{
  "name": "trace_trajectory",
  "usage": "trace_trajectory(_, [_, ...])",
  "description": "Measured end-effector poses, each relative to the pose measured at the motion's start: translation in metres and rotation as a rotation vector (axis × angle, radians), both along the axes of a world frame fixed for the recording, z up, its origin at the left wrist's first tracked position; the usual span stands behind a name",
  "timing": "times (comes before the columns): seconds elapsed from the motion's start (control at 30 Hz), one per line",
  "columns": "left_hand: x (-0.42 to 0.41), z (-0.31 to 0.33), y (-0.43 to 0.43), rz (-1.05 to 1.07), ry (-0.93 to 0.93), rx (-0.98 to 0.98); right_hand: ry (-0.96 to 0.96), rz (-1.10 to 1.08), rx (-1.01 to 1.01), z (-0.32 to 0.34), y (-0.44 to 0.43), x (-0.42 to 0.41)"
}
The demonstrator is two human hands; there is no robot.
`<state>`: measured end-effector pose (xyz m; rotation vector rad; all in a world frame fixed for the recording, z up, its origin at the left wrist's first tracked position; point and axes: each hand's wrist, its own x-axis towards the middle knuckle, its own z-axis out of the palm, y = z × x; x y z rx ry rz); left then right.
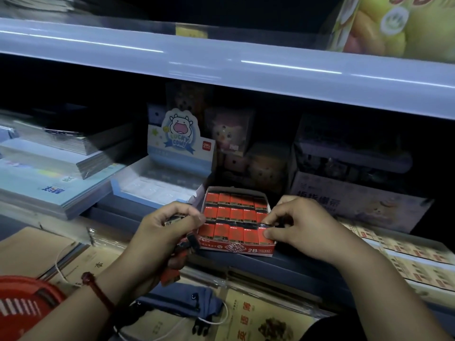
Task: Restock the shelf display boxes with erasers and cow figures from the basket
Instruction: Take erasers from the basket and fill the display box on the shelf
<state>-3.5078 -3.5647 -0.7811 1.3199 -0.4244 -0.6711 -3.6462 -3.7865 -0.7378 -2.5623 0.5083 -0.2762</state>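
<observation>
Right hand point(293, 225) pinches a light, stiff 2B eraser point(266, 232) by its sleeve edges; left hand point(170, 232) clutches spares

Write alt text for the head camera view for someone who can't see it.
A person's right hand presses an eraser into the right edge of a red 2B eraser box on a shop shelf, while the left hand holds more erasers. A blue cow display box sits behind; a red basket is lower left.
</observation>
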Motion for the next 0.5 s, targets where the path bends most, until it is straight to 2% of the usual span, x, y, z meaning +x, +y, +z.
trace_trajectory(0.5, [0.005,-0.006,-0.002,0.021,0.067,-0.073,0.096,-0.001,-0.046,0.013,0.011,0.001])
